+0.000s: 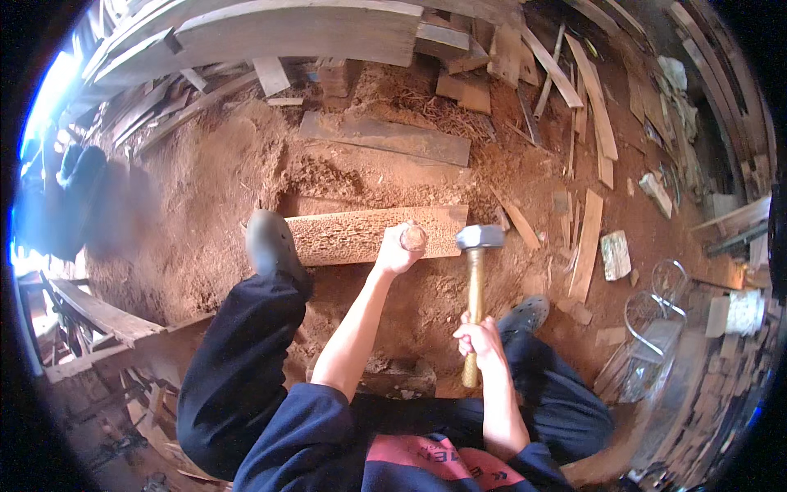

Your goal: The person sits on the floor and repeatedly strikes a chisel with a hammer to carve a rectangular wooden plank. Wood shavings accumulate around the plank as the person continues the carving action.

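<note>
My left hand [397, 254] is wrapped round an upright chisel-like tool with a round wooden handle [414, 238]; its lower end is hidden beneath the hand. Below it lies a wooden board [344, 236], its face covered in small dents or gouges, smoother toward the right end. In my right hand [481, 340] is a hammer [475, 279] with a grey metal head and a yellowish handle. The hammer head hovers just right of the board's right end, apart from the wooden handle. My left shoe [266, 242] presses on the board's left end.
Reddish-brown dirt or sawdust covers the ground [197, 189]. A loose plank [385, 138] lies beyond the board, with stacked timber [295, 37] behind it. Offcuts [586, 246] and a wire-framed object [656, 316] are on the right. My right shoe [525, 316] rests near the hammer.
</note>
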The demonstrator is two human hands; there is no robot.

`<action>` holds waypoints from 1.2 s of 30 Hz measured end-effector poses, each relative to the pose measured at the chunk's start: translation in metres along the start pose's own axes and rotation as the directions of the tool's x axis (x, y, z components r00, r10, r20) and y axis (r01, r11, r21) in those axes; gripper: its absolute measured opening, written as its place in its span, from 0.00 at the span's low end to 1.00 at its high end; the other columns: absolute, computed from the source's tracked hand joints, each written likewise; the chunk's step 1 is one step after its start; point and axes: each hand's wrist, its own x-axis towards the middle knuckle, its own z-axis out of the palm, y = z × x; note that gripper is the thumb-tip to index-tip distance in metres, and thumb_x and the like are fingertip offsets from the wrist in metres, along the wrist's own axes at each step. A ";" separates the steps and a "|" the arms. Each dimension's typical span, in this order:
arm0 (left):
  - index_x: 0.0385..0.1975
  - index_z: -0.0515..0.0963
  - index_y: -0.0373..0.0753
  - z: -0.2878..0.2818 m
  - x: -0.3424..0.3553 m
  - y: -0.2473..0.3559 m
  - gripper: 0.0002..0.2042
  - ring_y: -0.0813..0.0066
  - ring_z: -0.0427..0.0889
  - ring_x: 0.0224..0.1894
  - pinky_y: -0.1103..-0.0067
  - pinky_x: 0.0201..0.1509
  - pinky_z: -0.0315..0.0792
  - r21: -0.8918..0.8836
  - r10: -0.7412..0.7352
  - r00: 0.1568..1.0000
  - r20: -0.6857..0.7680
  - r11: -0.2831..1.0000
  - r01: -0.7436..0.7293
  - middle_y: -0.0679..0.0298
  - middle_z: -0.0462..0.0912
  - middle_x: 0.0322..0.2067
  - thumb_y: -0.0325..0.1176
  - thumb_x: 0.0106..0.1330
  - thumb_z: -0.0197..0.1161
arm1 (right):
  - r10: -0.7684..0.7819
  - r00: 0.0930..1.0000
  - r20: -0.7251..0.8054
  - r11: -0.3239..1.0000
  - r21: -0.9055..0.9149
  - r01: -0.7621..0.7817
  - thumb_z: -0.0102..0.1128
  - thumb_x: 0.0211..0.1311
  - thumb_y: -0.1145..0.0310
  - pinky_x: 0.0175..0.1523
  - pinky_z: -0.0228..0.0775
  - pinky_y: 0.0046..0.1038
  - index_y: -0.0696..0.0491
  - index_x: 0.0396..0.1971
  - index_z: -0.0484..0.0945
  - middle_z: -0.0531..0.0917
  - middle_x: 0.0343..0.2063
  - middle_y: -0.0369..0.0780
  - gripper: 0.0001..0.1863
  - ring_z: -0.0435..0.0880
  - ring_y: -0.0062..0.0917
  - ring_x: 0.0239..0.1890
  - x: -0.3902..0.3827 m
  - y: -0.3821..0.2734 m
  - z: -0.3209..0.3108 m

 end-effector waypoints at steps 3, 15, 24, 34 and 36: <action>0.24 0.76 0.37 -0.002 0.001 0.004 0.08 0.81 0.73 0.25 0.81 0.32 0.69 0.038 -0.038 0.999 0.009 0.999 0.038 0.67 0.77 0.22 0.25 0.40 0.61 | -0.219 0.975 -0.027 0.972 0.086 0.220 0.56 0.40 0.85 0.10 0.56 0.18 0.52 0.23 0.66 0.68 0.13 0.31 0.13 0.66 0.14 0.08 -0.054 -0.052 0.011; 0.23 0.73 0.36 0.009 0.004 -0.001 0.07 0.83 0.71 0.24 0.82 0.29 0.68 0.132 0.108 0.991 0.082 0.984 -0.118 0.68 0.74 0.20 0.25 0.42 0.61 | -0.745 0.663 -0.075 0.549 -0.633 0.546 0.56 0.44 0.78 0.19 0.64 0.26 0.55 0.18 0.70 0.74 0.14 0.39 0.05 0.74 0.25 0.14 -0.030 -0.017 0.030; 0.18 0.72 0.36 0.010 -0.001 -0.014 0.06 0.73 0.72 0.20 0.78 0.26 0.66 0.153 0.106 0.994 -0.036 0.983 -0.100 0.61 0.73 0.17 0.30 0.43 0.61 | -0.679 0.708 -0.195 0.726 -0.323 0.607 0.57 0.40 0.82 0.16 0.60 0.21 0.54 0.20 0.68 0.70 0.13 0.33 0.09 0.67 0.16 0.11 -0.101 -0.098 0.042; 0.21 0.72 0.35 0.004 0.003 -0.007 0.05 0.85 0.69 0.24 0.83 0.27 0.67 0.004 -0.056 0.998 -0.005 0.998 0.056 0.71 0.74 0.19 0.23 0.42 0.58 | -0.462 0.849 -0.259 0.526 -0.850 0.027 0.62 0.38 0.72 0.25 0.69 0.32 0.62 0.22 0.73 0.77 0.16 0.45 0.11 0.78 0.28 0.18 -0.006 -0.022 0.031; 0.21 0.72 0.36 0.010 0.004 -0.010 0.06 0.85 0.70 0.24 0.83 0.27 0.67 0.094 0.016 1.000 0.017 0.995 -0.018 0.72 0.75 0.20 0.22 0.41 0.59 | -0.391 0.866 -0.314 0.725 -0.684 0.080 0.61 0.38 0.74 0.18 0.65 0.30 0.61 0.20 0.71 0.75 0.12 0.41 0.09 0.74 0.26 0.12 -0.004 -0.019 0.022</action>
